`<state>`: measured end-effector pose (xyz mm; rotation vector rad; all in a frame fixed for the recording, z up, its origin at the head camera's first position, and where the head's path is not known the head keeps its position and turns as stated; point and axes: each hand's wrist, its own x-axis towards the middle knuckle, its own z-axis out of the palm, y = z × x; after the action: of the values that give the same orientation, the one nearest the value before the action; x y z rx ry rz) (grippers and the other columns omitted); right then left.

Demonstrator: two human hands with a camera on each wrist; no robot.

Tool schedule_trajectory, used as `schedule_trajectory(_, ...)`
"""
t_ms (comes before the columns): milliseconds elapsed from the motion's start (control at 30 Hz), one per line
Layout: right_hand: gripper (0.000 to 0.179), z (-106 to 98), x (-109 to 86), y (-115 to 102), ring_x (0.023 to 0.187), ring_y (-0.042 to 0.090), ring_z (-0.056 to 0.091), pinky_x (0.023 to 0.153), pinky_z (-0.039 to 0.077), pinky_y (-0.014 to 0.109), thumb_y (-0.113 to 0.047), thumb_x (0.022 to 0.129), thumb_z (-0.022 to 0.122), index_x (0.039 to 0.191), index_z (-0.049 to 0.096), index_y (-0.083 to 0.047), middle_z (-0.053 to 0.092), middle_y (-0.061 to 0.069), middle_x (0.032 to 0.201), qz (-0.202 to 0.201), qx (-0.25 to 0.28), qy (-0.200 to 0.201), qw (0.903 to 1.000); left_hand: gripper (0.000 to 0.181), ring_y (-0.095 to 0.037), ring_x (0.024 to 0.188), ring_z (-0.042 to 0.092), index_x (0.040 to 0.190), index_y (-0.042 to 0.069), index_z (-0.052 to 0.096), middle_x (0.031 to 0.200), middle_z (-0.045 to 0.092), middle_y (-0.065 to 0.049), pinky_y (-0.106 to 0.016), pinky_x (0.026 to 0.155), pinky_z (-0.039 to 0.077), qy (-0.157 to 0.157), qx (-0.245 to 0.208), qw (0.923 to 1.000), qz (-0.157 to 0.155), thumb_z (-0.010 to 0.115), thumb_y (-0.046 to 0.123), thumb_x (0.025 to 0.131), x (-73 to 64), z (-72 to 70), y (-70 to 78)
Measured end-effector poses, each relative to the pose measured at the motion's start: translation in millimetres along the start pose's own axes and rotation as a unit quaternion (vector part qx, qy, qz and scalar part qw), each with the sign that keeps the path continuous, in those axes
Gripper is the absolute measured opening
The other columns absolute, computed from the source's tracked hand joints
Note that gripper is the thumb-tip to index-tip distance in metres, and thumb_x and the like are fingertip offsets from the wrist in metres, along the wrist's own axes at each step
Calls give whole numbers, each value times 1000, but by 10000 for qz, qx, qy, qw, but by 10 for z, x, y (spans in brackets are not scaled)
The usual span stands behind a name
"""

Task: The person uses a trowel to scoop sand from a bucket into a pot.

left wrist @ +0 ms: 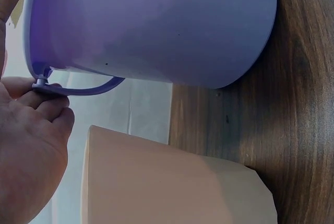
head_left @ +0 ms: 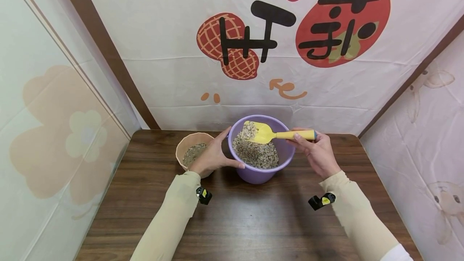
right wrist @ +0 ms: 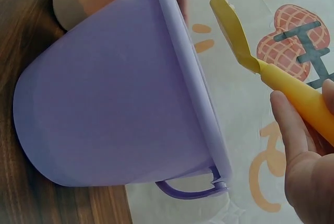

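A purple bucket [head_left: 255, 176] stands upright on the table, partly filled with grainy, gravel-like material [head_left: 258, 155]. My left hand [head_left: 214, 154] grips its left rim, thumb along the near side; in the left wrist view the curled fingers sit by the handle joint [left wrist: 43, 82]. My right hand [head_left: 319, 154] holds a yellow shovel [head_left: 264, 133] by its handle. The shovel's blade is over the bucket's opening and carries some of the grainy material. Left of the bucket is a peach-coloured pot [head_left: 181, 152] with greyish grains inside, partly hidden by my left hand and wrist.
The dark wooden table [head_left: 253, 220] ends at the back against a white printed cloth wall [head_left: 163, 75]. Cloth panels [head_left: 47, 140] also close in the left and right sides. The bucket's handle [right wrist: 188, 195] hangs at its back.
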<state>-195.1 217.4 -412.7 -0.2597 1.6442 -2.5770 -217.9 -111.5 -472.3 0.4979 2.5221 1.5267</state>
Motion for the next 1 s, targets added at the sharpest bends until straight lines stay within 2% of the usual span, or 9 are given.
schedule_trajectory(200, 17, -3, -19, -28, 99, 27, 73, 95, 53, 42, 4, 95, 67, 111, 71, 7, 73, 16, 109, 26, -52, -28, 10000, 141, -21, 148, 28, 163, 24, 22, 163, 32, -3, -52, 120, 24, -4, -77, 10000, 6, 100, 53, 50, -1, 6, 1)
schedule_trajectory(367, 23, -20, -37, -29, 100, 27, 73, 95, 52, 43, 3, 95, 67, 116, 67, 12, 72, 16, 110, 35, -118, -33, 9999, 141, -21, 148, 28, 163, 24, 21, 163, 31, -3, -52, 120, 24, 18, -16, 10000, 50, 101, 51, 51, -1, 10, -7)
schedule_trajectory(733, 24, -67, -83, -12, 100, 26, 73, 95, 53, 43, 1, 97, 66, 118, 66, 11, 72, 16, 112, 129, -313, -92, 9994, 139, -22, 148, 28, 163, 22, 22, 163, 31, -4, -51, 120, 23, 20, 69, 9999, 151, 101, 49, 52, -4, -3, 16)
schedule_trajectory(1000, 22, -56, -81, -7, 100, 26, 73, 95, 53, 43, 2, 96, 67, 116, 68, 10, 72, 16, 110, 72, -233, -107, 9996, 139, -20, 149, 27, 163, 18, 21, 165, 27, -5, -48, 121, 22, 7, 83, 9998, 180, 101, 47, 53, 7, 0, 24)
